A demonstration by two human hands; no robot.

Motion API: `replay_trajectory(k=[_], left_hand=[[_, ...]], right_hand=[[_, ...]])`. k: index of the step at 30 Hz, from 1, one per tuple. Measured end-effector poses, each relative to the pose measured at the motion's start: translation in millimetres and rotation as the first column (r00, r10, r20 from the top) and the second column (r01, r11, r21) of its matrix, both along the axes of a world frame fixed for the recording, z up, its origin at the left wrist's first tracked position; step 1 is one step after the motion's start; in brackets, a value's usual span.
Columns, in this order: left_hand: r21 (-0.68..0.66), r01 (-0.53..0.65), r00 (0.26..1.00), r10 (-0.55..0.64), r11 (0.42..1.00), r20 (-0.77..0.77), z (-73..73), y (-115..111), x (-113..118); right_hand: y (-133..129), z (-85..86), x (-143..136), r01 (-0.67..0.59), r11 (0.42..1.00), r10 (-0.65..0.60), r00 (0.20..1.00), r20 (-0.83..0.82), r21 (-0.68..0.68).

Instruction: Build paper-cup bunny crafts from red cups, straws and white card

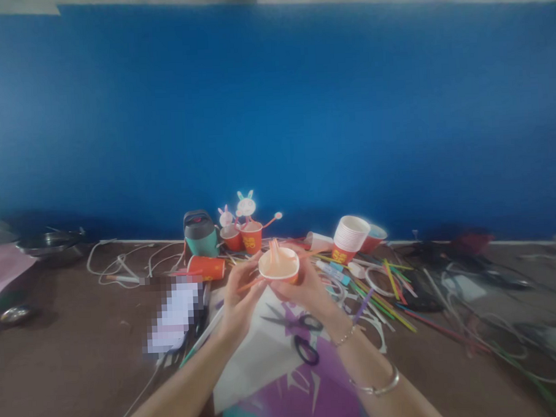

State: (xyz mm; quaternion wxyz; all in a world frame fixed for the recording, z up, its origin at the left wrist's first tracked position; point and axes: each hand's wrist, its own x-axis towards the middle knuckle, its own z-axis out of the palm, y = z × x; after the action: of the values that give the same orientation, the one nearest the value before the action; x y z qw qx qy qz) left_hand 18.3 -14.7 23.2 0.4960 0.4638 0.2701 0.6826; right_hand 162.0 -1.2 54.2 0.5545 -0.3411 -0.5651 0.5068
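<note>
Paper cup point(279, 265), orange outside and open-mouthed, sits at frame centre above the scissors point(298, 330), clasped from the right by the right hand point(304, 290) while the left hand point(238, 305) pinches an orange straw point(250, 283) touching its left side.

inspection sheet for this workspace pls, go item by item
surface: brown table with a purple and white sheet under the hands
job's things: orange paper cup with straws standing in it
clutter: scissors, cup stack, bunny cups, loose coloured straws, fallen red cup, green container
hands: left hand and right hand both hold the cup
cables: white cable at left, dark cables at right
surroundings: blue wall, metal pan at far left
</note>
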Motion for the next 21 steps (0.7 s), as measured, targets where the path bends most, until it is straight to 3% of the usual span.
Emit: replay_trajectory(k=[7, 11, 15, 21], left_hand=[[-0.121, 0.168, 0.985, -0.163, 0.978, 0.05, -7.0, 3, -2], [-0.128, 0.164, 0.986, -0.158, 0.978, 0.056, -3.9, 2, -1], [-0.127, 0.179, 0.982, -0.168, 0.976, 0.09, 0.4, 2, -2], [-0.163, 0.233, 0.97, -0.218, 0.959, 0.105, -7.1, 5, -4]], right_hand=[[-5, 4.6, -4, -0.084, 0.996, 0.083, 0.996, -0.027, -0.022], [-3, 5.1, -1, -0.147, 0.989, 0.147, 0.989, -0.022, 0.013], [-1, 5.8, 5, -0.221, 0.975, 0.217, 0.969, -0.117, -0.023], [2, 3.9, 7, -0.098, 0.99, 0.079, 0.981, -0.178, -0.101]])
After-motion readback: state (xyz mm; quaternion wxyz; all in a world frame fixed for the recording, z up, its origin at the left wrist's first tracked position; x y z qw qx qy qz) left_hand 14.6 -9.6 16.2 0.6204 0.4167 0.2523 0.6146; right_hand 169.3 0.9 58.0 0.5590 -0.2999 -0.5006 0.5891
